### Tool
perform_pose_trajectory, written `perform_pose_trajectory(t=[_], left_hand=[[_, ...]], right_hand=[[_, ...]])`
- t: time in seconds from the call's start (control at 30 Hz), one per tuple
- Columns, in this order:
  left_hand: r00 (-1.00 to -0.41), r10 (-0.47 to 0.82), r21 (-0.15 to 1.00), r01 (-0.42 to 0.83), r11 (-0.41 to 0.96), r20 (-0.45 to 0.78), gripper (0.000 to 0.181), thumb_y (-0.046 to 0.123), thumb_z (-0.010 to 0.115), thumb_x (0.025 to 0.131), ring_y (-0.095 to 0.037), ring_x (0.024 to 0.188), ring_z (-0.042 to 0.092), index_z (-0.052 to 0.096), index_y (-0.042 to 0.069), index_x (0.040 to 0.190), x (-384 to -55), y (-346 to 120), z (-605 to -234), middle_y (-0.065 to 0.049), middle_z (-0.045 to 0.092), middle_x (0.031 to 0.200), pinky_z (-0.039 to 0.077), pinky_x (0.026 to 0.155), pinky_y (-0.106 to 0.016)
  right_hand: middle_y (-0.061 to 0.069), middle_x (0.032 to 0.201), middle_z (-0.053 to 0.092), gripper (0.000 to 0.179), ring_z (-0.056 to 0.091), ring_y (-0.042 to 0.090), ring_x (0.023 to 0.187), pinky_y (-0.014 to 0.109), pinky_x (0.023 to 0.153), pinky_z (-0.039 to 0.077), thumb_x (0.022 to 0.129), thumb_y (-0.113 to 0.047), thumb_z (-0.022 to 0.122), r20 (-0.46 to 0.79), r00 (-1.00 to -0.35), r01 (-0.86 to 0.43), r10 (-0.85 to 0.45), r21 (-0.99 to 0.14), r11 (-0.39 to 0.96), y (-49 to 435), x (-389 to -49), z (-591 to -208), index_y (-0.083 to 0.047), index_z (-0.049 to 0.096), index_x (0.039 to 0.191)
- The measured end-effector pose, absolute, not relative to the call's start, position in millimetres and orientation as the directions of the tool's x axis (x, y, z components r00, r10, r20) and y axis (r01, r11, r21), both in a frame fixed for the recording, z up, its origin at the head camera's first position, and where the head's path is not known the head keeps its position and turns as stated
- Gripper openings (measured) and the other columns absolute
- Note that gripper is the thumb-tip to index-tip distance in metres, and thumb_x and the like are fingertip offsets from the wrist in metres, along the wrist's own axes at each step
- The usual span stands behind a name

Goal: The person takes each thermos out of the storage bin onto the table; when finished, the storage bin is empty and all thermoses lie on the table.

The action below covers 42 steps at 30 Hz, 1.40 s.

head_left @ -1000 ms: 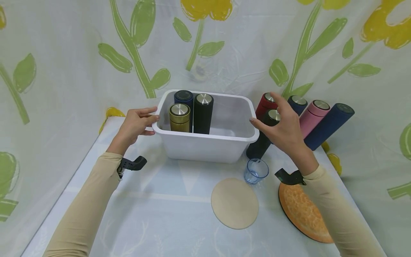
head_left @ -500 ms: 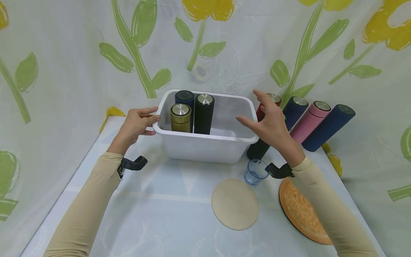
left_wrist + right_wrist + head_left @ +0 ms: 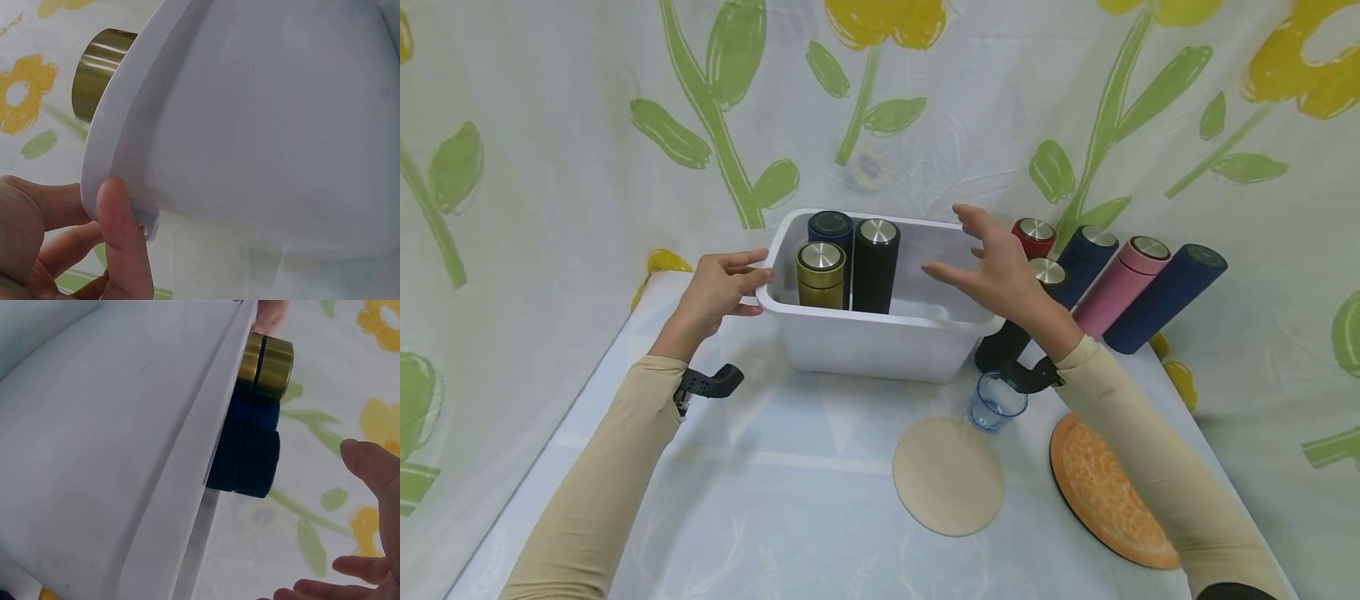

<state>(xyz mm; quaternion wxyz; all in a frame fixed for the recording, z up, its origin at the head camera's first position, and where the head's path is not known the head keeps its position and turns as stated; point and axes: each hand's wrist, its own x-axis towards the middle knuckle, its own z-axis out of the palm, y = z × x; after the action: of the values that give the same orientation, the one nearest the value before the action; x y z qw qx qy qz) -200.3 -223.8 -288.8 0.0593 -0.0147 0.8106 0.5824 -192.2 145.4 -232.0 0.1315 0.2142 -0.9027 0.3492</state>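
My left hand [image 3: 718,286] pinches the left rim of a white plastic tub [image 3: 880,346]; in the left wrist view its thumb [image 3: 122,231] lies along the outside of the rim. Inside the tub's left half stand a gold thermos flask [image 3: 821,277], a dark blue flask [image 3: 831,223] and a black flask [image 3: 876,267]. Over the tub's right end hovers my right hand [image 3: 1000,267], fingers spread and holding nothing. Just right of that hand stand a red flask [image 3: 1034,237] and a second black flask [image 3: 1002,348], the latter partly hidden by the wrist.
Further right are a blue flask [image 3: 1088,258], a pink flask [image 3: 1123,283] and a longer blue flask [image 3: 1167,297]. In front sit a clear blue glass [image 3: 996,408], a round beige mat [image 3: 948,477] and a pizza-patterned round mat [image 3: 1108,492]. A flowered curtain [image 3: 955,108] hangs behind.
My right hand has moved left from the flasks beside the tub to above the tub's right end, fingers still spread. The left hand and tub have stayed in place.
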Motion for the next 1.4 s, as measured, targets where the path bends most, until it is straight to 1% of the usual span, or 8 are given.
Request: perform_pose_trajectory(t=[0.17,0.37,0.5,0.77,1.13,1.4], left_hand=[[-0.992,0.050,0.944,-0.096,0.314,-0.118,0.053,0.022,0.063,0.100,-0.019,0.092,0.063,0.047,0.015,0.151,-199.6,-223.3,-287.6,-0.021,0.057,0.136,0.060,0.068,-0.027],[-0.992,0.049,0.944,-0.093,0.315,-0.114,0.052,0.022,0.063,0.101,-0.021,0.095,0.062,0.048,0.015,0.150,-198.3,-223.8,-287.0,-0.021,0.058,0.135,0.060,0.067,-0.026],[-0.993,0.043,0.945,-0.093,0.315,-0.112,0.052,0.021,0.063,0.101,-0.023,0.097,0.062,0.047,0.015,0.150,-199.3,-223.7,-287.5,-0.020,0.058,0.135,0.060,0.068,-0.027],[-0.993,0.037,0.943,-0.094,0.320,-0.112,0.052,0.021,0.062,0.101,-0.025,0.099,0.062,0.047,0.015,0.151,-201.1,-224.9,-289.4,-0.019,0.059,0.134,0.060,0.069,-0.028],[-0.993,0.042,0.946,-0.090,0.312,-0.108,0.052,0.020,0.062,0.101,-0.023,0.095,0.063,0.048,0.014,0.150,-200.8,-224.8,-290.2,-0.020,0.059,0.133,0.060,0.067,-0.028],[-0.994,0.040,0.946,-0.086,0.311,-0.104,0.052,0.021,0.063,0.101,-0.024,0.095,0.063,0.048,0.014,0.150,-201.5,-225.3,-291.0,-0.019,0.060,0.133,0.060,0.067,-0.028]], right_hand=[[0.010,0.153,0.043,0.088,0.044,0.029,0.136,0.048,0.104,0.046,0.082,-0.032,0.085,0.353,-0.881,-0.470,-0.314,-0.584,0.662,138.0,-198.2,-230.4,-0.006,0.039,0.152],[0.011,0.152,0.044,0.087,0.044,0.027,0.136,0.047,0.105,0.046,0.082,-0.034,0.084,0.336,-0.878,-0.479,-0.342,-0.577,0.662,130.1,-205.9,-227.8,-0.006,0.040,0.151],[0.013,0.151,0.044,0.086,0.045,0.029,0.136,0.049,0.104,0.046,0.082,-0.033,0.084,0.325,-0.873,-0.487,-0.362,-0.558,0.672,125.2,-213.1,-227.4,-0.005,0.040,0.151],[0.012,0.152,0.044,0.087,0.048,0.032,0.134,0.050,0.106,0.044,0.083,-0.042,0.081,0.257,-0.885,-0.465,-0.387,-0.500,0.731,114.1,-227.3,-226.7,-0.008,0.040,0.152],[0.009,0.152,0.045,0.087,0.047,0.031,0.135,0.049,0.107,0.042,0.083,-0.043,0.080,0.182,-0.891,-0.448,-0.415,-0.487,0.749,104.1,-243.0,-224.4,-0.009,0.039,0.151],[0.010,0.152,0.045,0.088,0.047,0.030,0.135,0.047,0.109,0.041,0.081,-0.043,0.082,0.139,-0.886,-0.448,-0.442,-0.499,0.742,93.1,-249.6,-221.7,-0.009,0.040,0.151]])
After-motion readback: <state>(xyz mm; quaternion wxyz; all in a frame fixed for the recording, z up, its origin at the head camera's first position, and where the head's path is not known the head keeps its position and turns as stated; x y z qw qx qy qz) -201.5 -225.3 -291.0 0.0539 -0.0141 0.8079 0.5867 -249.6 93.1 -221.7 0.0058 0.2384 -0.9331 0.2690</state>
